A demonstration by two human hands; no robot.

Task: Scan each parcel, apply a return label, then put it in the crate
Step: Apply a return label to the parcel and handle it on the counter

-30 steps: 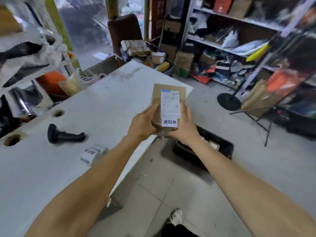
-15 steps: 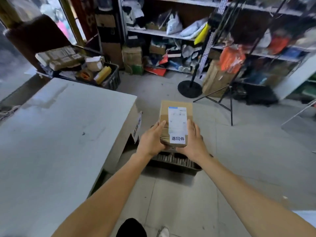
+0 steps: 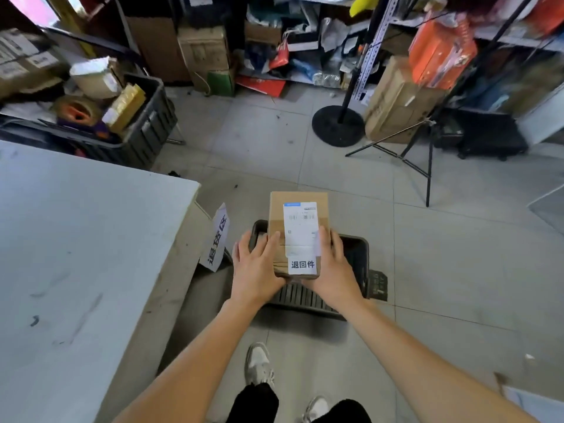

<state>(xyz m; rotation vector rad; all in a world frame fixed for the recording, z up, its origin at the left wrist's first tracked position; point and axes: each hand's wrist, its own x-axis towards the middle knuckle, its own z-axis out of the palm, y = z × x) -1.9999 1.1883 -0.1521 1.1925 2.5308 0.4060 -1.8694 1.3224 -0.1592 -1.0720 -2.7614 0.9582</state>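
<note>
A brown cardboard parcel carries a white shipping label and a white return label with black characters at its near end. My left hand holds its left side and my right hand holds its right side, fingers curled over the top edges. The parcel hangs above a dark plastic crate standing on the floor beside the table. The parcel and my hands hide most of the crate's inside.
The grey table fills the left, with a white paper sign hanging off its corner. Behind it stands a black bin with boxes and tape. A stand base, a tripod and cluttered shelves lie ahead.
I have turned from the table toward the floor. Both hands carried the parcel off the tabletop and lowered it over the dark crate.
</note>
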